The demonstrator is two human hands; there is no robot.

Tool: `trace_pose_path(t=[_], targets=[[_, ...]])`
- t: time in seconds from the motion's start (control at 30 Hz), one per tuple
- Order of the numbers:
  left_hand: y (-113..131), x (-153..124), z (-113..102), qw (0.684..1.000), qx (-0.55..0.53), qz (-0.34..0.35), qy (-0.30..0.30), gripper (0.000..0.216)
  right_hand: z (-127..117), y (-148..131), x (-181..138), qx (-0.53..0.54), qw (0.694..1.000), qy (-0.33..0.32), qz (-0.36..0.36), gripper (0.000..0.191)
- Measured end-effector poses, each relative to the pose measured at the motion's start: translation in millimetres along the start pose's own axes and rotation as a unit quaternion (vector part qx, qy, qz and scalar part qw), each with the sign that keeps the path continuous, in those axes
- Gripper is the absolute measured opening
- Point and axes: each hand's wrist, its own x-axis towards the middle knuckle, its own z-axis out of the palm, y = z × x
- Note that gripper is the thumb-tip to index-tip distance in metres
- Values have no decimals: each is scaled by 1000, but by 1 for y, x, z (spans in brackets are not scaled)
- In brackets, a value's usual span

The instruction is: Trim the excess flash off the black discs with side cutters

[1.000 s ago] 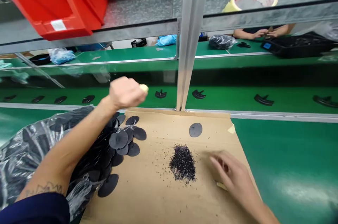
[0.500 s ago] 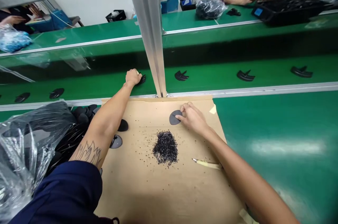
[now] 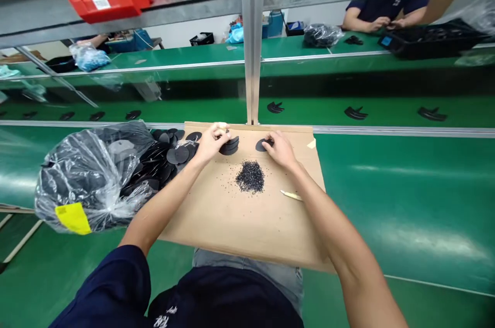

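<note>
In the head view my left hand is closed on a black curved piece with layered edges, held over the far part of the brown cardboard sheet. My right hand pinches a flat dark oval disc on the cardboard, to the right of that piece. Its fingers hide part of the disc. Between and nearer than my hands lies a heap of tiny black bits. By my right forearm rests a slim tool with a pale yellow handle.
At left a clear plastic bag spills dark discs beside the cardboard. Beyond runs a green belt carrying several black curved pieces. A metal post rises behind the cardboard. A co-worker sits across.
My left hand has come back from the belt to the cardboard with the black curved piece. My right hand stays at the disc. The view has shifted, showing more of the shelf and floor.
</note>
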Motion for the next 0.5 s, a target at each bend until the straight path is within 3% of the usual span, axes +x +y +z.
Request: trace_pose_path(t=[0.17,0.37,0.5], targets=[[0,-41,22,996,-86,-28,13,33,12,-8,3,-21,999,6,47,10],[12,-63,35,994,-108,-28,9,28,17,-11,10,22,997,34,70,6],[22,-72,35,985,-161,-58,38,25,18,-11,15,94,992,49,61,7]])
